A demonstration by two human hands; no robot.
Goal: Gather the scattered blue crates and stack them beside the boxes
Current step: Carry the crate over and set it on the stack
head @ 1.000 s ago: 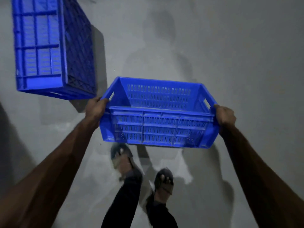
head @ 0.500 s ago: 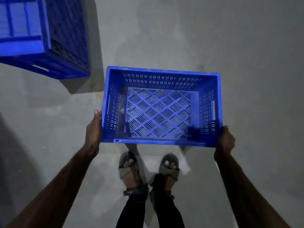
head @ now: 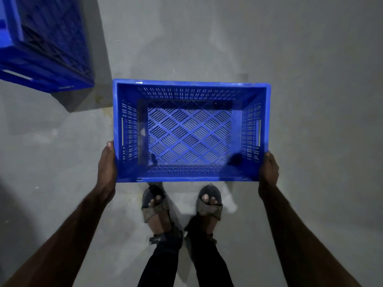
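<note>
Both bare arms reach forward and down, with the left hand (head: 106,166) and right hand (head: 268,169) holding the near corners of the blue slotted plastic crate (head: 189,131). The left thumb lies flat along the side. The fingers are hidden, probably hooked under the rim.

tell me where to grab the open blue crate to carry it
Grip the open blue crate by its two short end walls, one hand from each side. Each wall has a handle slot under the rim, and the crate is open side up. The left hand and right hand hold those ends near the front corners.
</note>
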